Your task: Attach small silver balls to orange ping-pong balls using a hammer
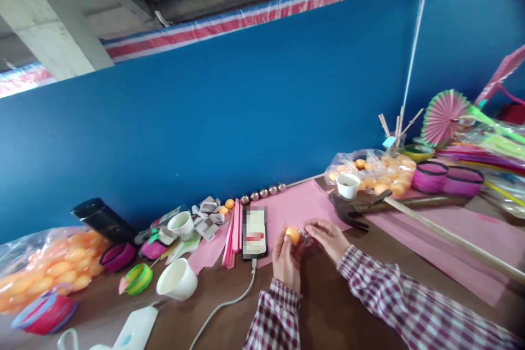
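Note:
My left hand (287,263) is closed round an orange ping-pong ball (292,234), gripped between thumb and fingers above the brown table. Just to its right, my right hand (331,238) pinches a small silvery metal piece (304,235) against or very close to the ball. The piece is too small to tell its kind, and I cannot tell whether it is fixed to the ball. Behind my hands lies a pink paper sheet (297,202). A phone (255,232) with a charging cable stands left of my left hand.
A hammer (348,216) and a long wooden stick (447,235) lie to the right. Beyond are a white cup (348,186) and bagged orange balls (396,175). To the left are paper cups (177,280), a black bottle (102,221) and another ball bag (61,262). A blue partition (246,104) closes off the back.

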A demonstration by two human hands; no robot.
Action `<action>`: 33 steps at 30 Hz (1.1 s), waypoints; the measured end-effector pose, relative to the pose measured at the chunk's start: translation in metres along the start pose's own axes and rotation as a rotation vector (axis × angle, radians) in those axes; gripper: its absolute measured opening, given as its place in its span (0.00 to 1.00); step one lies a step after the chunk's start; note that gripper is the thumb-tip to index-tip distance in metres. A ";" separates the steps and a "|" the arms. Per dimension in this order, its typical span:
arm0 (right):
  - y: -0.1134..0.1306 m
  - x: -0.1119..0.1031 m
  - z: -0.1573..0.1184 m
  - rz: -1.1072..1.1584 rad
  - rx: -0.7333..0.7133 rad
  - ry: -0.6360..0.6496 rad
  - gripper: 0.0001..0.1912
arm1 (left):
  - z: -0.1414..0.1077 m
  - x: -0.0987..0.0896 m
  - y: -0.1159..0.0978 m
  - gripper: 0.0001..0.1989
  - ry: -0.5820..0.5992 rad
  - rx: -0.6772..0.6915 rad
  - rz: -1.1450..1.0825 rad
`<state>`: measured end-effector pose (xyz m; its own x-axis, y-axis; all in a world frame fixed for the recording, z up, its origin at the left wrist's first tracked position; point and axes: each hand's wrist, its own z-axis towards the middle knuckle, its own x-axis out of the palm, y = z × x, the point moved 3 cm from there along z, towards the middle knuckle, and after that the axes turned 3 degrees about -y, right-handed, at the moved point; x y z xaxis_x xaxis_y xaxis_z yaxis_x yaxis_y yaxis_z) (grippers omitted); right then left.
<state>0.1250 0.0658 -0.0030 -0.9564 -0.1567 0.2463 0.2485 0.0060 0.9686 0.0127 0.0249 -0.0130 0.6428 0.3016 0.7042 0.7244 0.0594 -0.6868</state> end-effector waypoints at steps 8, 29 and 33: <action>0.010 0.007 -0.005 -0.096 -0.073 0.073 0.13 | -0.004 0.006 -0.004 0.19 -0.032 0.075 0.065; 0.017 0.009 -0.008 -0.121 -0.126 0.109 0.13 | 0.003 -0.004 0.001 0.25 0.018 0.139 0.243; 0.015 0.012 -0.008 -0.069 -0.112 0.157 0.14 | 0.006 -0.006 0.003 0.24 0.027 0.170 0.241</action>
<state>0.1189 0.0559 0.0138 -0.9384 -0.3051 0.1625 0.2069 -0.1190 0.9711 0.0097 0.0290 -0.0201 0.7994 0.3015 0.5196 0.4992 0.1479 -0.8538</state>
